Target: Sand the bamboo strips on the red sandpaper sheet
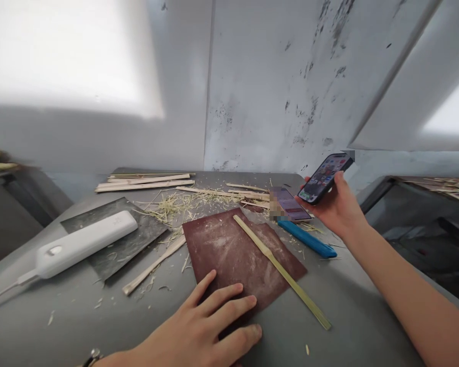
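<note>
My left hand [214, 321] lies with its fingers spread on the near edge of a reddish-brown sheet of sandpaper [218, 239], which is dusted with pale powder. Across that sheet rests a greenish bamboo strip [283, 270], its near end reaching onto the table. My right hand [340, 204] is raised at the right, closed around a dark smartphone [325, 178] with its lit screen showing app icons. Just below it, a second phone [292, 204] lies on the table, partly blurred out. Close by is a blue tool handle or knife [308, 238].
A white power strip [87, 244] with a cord sits on a dark sheet [130, 255] at the left. Bamboo strips [145, 182] and shavings [179, 204] cover the back of the grey table [72, 311]. A stained wall panel [268, 92] stands behind. Other tables flank both sides.
</note>
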A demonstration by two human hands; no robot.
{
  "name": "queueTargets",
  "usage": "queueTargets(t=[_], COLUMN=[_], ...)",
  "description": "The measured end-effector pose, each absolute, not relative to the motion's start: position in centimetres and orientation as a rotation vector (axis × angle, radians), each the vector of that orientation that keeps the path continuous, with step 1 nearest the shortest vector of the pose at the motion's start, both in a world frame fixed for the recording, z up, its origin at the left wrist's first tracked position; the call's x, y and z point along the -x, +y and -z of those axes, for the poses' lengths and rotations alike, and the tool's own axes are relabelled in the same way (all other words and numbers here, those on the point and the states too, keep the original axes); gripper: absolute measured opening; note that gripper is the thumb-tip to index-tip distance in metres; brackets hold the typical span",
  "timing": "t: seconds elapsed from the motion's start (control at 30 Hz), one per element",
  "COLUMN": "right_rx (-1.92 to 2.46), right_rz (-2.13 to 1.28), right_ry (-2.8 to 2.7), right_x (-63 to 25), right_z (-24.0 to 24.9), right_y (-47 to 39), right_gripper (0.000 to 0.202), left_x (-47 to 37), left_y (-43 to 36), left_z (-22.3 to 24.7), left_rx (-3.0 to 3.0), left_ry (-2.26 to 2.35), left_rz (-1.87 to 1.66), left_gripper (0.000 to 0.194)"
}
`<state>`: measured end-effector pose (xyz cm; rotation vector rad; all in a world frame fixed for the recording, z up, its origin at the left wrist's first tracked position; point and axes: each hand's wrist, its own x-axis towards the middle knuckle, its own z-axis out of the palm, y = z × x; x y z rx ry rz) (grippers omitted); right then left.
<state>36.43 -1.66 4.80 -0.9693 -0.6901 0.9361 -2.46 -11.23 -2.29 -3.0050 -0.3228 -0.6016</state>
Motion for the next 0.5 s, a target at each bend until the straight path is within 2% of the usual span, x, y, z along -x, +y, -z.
queueTargets(t=[0.17, 0.33, 0.5], right_rx=[1.186, 1.472, 1.644], right_rz=[-0.876, -0.672, -0.425], right_ry=[-0.714, -0.736, -0.924], right_x=[-40.2, -44.2, -47.4], right_z=[-4.3, -2.1, 0.7], right_y=[-1.1, -1.0, -0.2], right_gripper=[0.056, 0.035, 0.037], left_x=[2.4, 2.3, 2.3], left_y=[-11.6, -11.9, -12.1], left_z=[-0.1, -0.8, -1.1], left_rx=[3.084, 3.113, 3.151], left_ry=[-0.362, -0.411, -0.43], left_rz=[0.515, 0.45, 0.455], left_gripper=[0.036, 0.036, 0.038])
